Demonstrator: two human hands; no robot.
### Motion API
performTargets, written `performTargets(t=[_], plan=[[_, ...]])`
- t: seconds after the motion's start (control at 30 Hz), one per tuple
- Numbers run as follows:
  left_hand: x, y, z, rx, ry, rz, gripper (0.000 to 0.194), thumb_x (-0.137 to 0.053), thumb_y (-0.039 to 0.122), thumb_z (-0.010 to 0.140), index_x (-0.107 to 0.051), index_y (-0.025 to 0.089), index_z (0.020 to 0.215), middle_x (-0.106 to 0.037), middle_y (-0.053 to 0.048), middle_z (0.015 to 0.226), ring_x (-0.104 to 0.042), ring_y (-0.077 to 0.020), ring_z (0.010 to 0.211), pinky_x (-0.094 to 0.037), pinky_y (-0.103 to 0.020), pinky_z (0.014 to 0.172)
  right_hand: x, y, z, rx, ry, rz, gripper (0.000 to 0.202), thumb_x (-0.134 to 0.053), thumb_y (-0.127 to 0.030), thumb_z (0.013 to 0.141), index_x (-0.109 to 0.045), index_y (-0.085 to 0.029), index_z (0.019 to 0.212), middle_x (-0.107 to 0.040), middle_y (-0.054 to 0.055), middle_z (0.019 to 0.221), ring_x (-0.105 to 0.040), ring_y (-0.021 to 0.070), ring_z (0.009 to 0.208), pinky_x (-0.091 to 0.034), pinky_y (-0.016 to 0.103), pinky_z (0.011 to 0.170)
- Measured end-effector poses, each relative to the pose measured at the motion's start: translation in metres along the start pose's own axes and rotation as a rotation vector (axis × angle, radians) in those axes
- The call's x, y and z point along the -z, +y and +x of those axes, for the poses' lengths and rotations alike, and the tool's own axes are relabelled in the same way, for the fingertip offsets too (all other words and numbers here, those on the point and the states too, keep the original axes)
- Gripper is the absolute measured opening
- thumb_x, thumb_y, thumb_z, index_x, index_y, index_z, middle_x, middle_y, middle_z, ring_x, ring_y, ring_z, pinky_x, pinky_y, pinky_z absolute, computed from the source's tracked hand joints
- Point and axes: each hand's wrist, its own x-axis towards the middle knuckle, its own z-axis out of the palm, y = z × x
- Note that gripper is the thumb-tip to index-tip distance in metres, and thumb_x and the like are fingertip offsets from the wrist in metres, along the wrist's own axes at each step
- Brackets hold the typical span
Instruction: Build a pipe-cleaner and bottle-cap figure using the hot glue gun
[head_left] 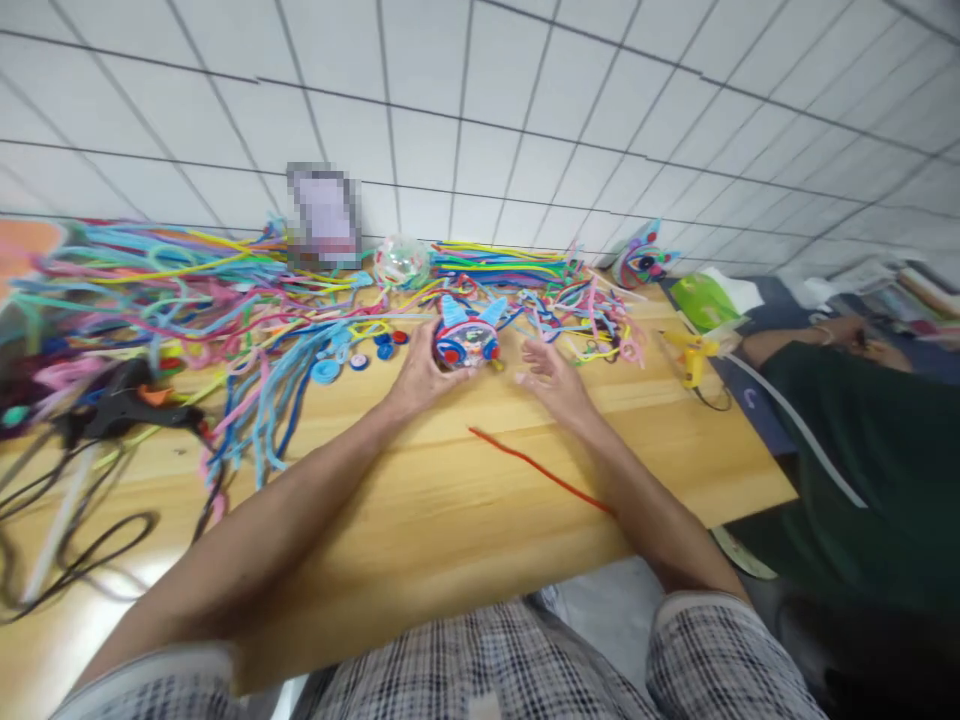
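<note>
Head view: left hand (418, 376) clasps eared ball (472, 345), ears (448, 312) toward wall (424, 105); right hand (555, 382) apart, loosely spread; clear globe (401, 262), contents blurred.

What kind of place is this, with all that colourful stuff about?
Probably a craft workshop: colourful craft stems lie in bundles, what looks like a black glue gun sits nearby, and a decorated eared ball rests against the person's left hand.

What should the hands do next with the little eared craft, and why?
Perhaps bring the right hand in to steady the eared craft: the left hand holds one side, while the right hand is open, just apart from the other side.
</note>
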Motion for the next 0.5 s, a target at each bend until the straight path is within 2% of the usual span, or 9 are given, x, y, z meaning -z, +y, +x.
performTargets(t=[0.07,0.1,0.13,0.2,0.3,0.4,0.5], plan=[[0.000,-0.002,-0.001,0.037,0.003,-0.029,0.103,-0.094,0.050,0.072,-0.041,0.017,0.154,-0.055,-0.019,0.153,-0.060,-0.0344,0.141,-0.051,-0.050,0.121,0.033,0.011,-0.021,-0.067,0.077,-0.028,0.051,-0.079,-0.056,0.084,-0.071,-0.026,0.124,-0.077,0.009,0.123,-0.072,0.0261,0.110,-0.058,0.046,0.100],[0.000,-0.002,0.000,0.057,0.008,-0.025,0.102,-0.094,0.050,0.072,-0.041,0.018,0.153,-0.056,-0.019,0.152,-0.060,-0.0349,0.141,-0.052,-0.051,0.120,0.052,0.018,-0.034,-0.116,0.159,-0.043,0.047,-0.078,-0.057,0.083,-0.072,-0.025,0.117,-0.078,0.008,0.116,-0.072,0.0252,0.105,-0.058,0.045,0.098],[0.000,-0.003,0.000,0.075,0.008,-0.006,0.102,-0.094,0.051,0.072,-0.041,0.020,0.153,-0.056,-0.018,0.152,-0.061,-0.0353,0.140,-0.053,-0.052,0.120,0.070,0.025,-0.047,-0.169,0.264,-0.065,0.045,-0.078,-0.058,0.082,-0.073,-0.024,0.112,-0.078,0.007,0.110,-0.072,0.0244,0.100,-0.058,0.045,0.096],[0.000,-0.001,0.001,0.087,0.003,0.017,0.102,-0.095,0.053,0.069,-0.042,0.020,0.151,-0.058,-0.017,0.150,-0.063,-0.0360,0.139,-0.056,-0.053,0.117,0.108,0.041,-0.073,-0.273,0.553,-0.142,0.045,-0.078,-0.058,0.078,-0.072,-0.023,0.105,-0.076,0.005,0.101,-0.070,0.0231,0.094,-0.058,0.043,0.094],[0.002,0.005,0.001,0.075,-0.021,0.023,0.102,-0.093,0.054,0.072,-0.041,0.017,0.150,-0.057,-0.018,0.151,-0.062,-0.0363,0.139,-0.055,-0.053,0.118,0.155,0.065,-0.099,-0.355,0.789,-0.253,0.046,-0.071,-0.053,0.080,-0.066,-0.020,0.110,-0.072,0.007,0.105,-0.067,0.0234,0.098,-0.055,0.046,0.099],[0.004,0.009,0.001,0.027,-0.023,0.035,0.097,-0.092,0.053,0.074,-0.043,0.017,0.149,-0.055,-0.017,0.152,-0.060,-0.0361,0.141,-0.052,-0.054,0.121,0.188,0.086,-0.100,-0.439,0.917,-0.372,0.050,-0.072,-0.046,0.076,-0.062,-0.016,0.116,-0.068,0.011,0.114,-0.064,0.0258,0.105,-0.052,0.049,0.104],[0.003,0.004,0.003,-0.008,-0.007,0.067,0.096,-0.095,0.051,0.070,-0.047,0.020,0.147,-0.058,-0.016,0.147,-0.060,-0.0377,0.141,-0.052,-0.057,0.121,0.207,0.099,-0.082,-0.498,0.932,-0.465,0.053,-0.070,-0.043,0.077,-0.061,-0.013,0.120,-0.067,0.015,0.118,-0.065,0.0279,0.109,-0.053,0.048,0.104]])
